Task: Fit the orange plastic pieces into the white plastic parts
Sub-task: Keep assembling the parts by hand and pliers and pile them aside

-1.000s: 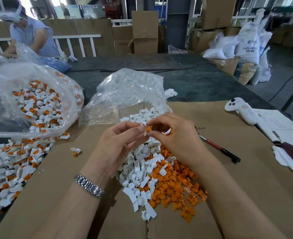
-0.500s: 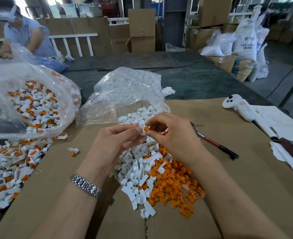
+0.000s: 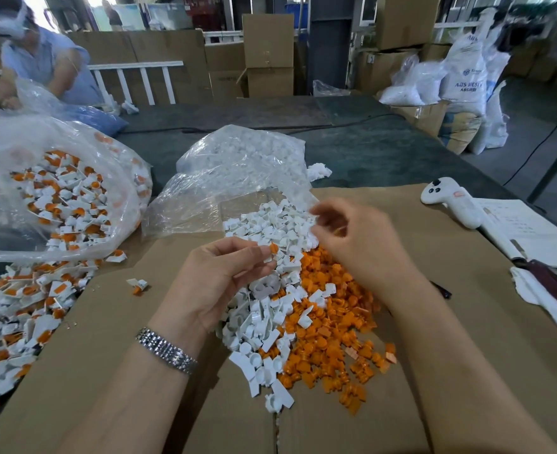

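Note:
My left hand (image 3: 224, 276) pinches a white plastic part with an orange piece (image 3: 272, 250) seated in it, held over the heap. My right hand (image 3: 359, 247) hovers apart from it to the right, blurred, fingers loosely curled with nothing plainly between them. Below both hands, loose white parts (image 3: 270, 221) spill from a clear bag (image 3: 244, 165). A pile of orange pieces (image 3: 329, 326) lies beside them on the cardboard sheet (image 3: 106, 329).
A big clear bag of assembled white-and-orange parts (image 3: 64, 204) sits at left, with more (image 3: 18, 309) spilled below it and one stray (image 3: 138, 285). At right lie a white controller (image 3: 451, 201), notebook (image 3: 526, 231), pen (image 3: 441, 290) and cloth (image 3: 546, 303). Another person (image 3: 41, 60) works at far left.
My hands were pressed together at the orange piece and white part. Now my right hand has pulled away to the right, and my left hand alone keeps the joined part.

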{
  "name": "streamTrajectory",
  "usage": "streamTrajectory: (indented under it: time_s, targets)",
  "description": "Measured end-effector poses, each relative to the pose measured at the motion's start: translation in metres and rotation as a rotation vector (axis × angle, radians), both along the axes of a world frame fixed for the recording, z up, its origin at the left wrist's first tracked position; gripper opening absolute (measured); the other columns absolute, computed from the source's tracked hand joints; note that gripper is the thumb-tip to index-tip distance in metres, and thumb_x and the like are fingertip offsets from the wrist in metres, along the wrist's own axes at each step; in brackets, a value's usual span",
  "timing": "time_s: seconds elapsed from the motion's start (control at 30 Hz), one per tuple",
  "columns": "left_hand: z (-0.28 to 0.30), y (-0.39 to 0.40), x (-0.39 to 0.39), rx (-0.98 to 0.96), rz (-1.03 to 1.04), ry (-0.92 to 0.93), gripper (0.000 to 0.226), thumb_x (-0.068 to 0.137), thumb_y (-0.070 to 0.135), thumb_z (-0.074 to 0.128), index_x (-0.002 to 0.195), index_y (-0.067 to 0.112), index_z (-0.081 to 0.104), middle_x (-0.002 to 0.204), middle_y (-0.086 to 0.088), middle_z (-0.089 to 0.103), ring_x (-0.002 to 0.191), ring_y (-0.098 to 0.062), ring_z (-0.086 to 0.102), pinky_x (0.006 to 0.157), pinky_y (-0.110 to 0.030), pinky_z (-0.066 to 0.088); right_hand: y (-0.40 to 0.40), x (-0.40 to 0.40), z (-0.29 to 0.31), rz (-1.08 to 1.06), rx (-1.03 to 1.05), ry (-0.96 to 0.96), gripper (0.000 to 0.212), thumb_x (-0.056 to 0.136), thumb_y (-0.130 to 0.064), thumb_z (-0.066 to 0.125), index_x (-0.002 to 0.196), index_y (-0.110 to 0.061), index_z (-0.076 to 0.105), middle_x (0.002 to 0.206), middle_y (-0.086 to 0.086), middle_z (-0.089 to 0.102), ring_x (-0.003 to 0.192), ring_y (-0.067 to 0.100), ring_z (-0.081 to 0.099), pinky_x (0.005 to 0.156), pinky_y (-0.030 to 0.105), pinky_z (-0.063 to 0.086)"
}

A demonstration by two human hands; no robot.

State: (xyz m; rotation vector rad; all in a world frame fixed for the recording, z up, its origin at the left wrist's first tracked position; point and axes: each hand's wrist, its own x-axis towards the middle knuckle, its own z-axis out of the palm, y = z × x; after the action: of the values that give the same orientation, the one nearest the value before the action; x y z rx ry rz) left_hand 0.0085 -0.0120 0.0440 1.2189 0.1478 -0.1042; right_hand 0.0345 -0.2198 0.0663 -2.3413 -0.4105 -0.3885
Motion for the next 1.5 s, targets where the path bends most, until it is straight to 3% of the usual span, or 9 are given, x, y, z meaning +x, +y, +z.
streamTrajectory:
  time_s: [0.13,0.2,0.33,0.53,0.63,0.8,0.93,1.1,1.5]
  targets:
    - [0.000,0.001,-0.002,-0.037,0.008,0.032,0.014,0.064,0.000,0.083,0.076,-0.001,0.076,0.090,-0.020,0.076,0.081,-0.028,0.076,0.065,-0.022,0.061,-0.043,0.018,-0.013,-0.432,-0.356,0.303,0.039,0.091,-0.044,0.067,0.112,-0.012,0.061,0.110,0.006,0.059,0.099,0.024,0.059,0.088,0.043,0.051]
    - [0.001,0.002,-0.001,-0.054,0.011,0.039,0.017,0.067,-0.001,0.082,0.082,-0.003,0.075,0.087,-0.020,0.076,0.081,-0.028,0.077,0.065,-0.023,0.062,-0.052,0.022,-0.018,-0.456,-0.404,0.443,0.039,0.088,-0.049,0.070,0.086,-0.012,0.059,0.085,0.006,0.057,0.076,0.021,0.054,0.069,0.037,0.046]
    - [0.000,0.003,0.000,-0.084,0.001,0.027,0.016,0.070,0.000,0.083,0.084,-0.001,0.075,0.069,-0.010,0.072,0.079,-0.027,0.076,0.066,-0.023,0.063,-0.051,0.024,-0.021,-0.375,-0.383,0.514,0.039,0.086,-0.048,0.074,0.075,-0.015,0.056,0.073,0.003,0.055,0.064,0.016,0.051,0.054,0.032,0.033]
    - [0.000,0.006,0.001,-0.099,-0.011,0.007,0.014,0.067,0.004,0.086,0.079,0.006,0.080,0.078,-0.013,0.075,0.081,-0.027,0.077,0.066,-0.023,0.062,-0.043,0.019,-0.019,-0.331,-0.378,0.502,0.032,0.083,-0.039,0.076,0.076,-0.017,0.055,0.071,0.002,0.055,0.061,0.015,0.050,0.051,0.030,0.031]
    - [0.001,0.007,0.001,-0.143,0.010,0.012,0.026,0.064,0.007,0.089,0.088,0.002,0.079,0.094,-0.019,0.077,0.080,-0.026,0.077,0.063,-0.023,0.061,-0.041,0.014,-0.010,-0.310,-0.278,0.438,0.027,0.090,-0.041,0.066,0.081,-0.017,0.059,0.074,0.004,0.060,0.063,0.017,0.055,0.053,0.031,0.035]
    - [0.002,0.006,0.001,-0.154,0.047,-0.016,0.040,0.068,0.011,0.086,0.103,-0.003,0.074,0.091,-0.016,0.077,0.076,-0.021,0.076,0.060,-0.021,0.060,-0.036,-0.007,0.027,-0.040,0.063,0.521,0.005,0.095,-0.022,0.064,0.091,-0.024,0.064,0.085,0.008,0.073,0.071,0.019,0.068,0.069,0.034,0.057]
    - [0.003,0.005,-0.001,-0.137,0.042,-0.052,0.030,0.070,0.014,0.086,0.095,0.001,0.076,0.087,-0.014,0.077,0.075,-0.020,0.076,0.059,-0.020,0.059,-0.024,-0.022,0.033,0.244,-0.025,0.656,0.021,0.099,-0.031,0.059,0.098,-0.013,0.070,0.087,0.003,0.075,0.077,0.014,0.073,0.071,0.024,0.057]
    - [0.005,0.002,-0.003,-0.101,0.040,-0.068,0.028,0.070,0.015,0.086,0.094,0.004,0.075,0.087,-0.013,0.077,0.076,-0.021,0.076,0.060,-0.021,0.058,-0.007,-0.031,0.034,0.281,-0.080,0.652,0.030,0.103,-0.036,0.052,0.099,-0.013,0.070,0.096,0.006,0.075,0.094,0.027,0.072,0.092,0.051,0.056]
    - [0.000,-0.006,-0.005,0.035,0.084,-0.134,0.006,0.072,0.019,0.085,0.074,0.017,0.079,0.085,-0.016,0.077,0.079,-0.023,0.076,0.061,-0.021,0.057,0.011,-0.041,0.033,0.235,-0.250,0.514,0.045,0.103,-0.047,0.046,0.091,-0.007,0.062,0.081,0.009,0.072,0.066,0.021,0.061,0.071,0.044,0.053]
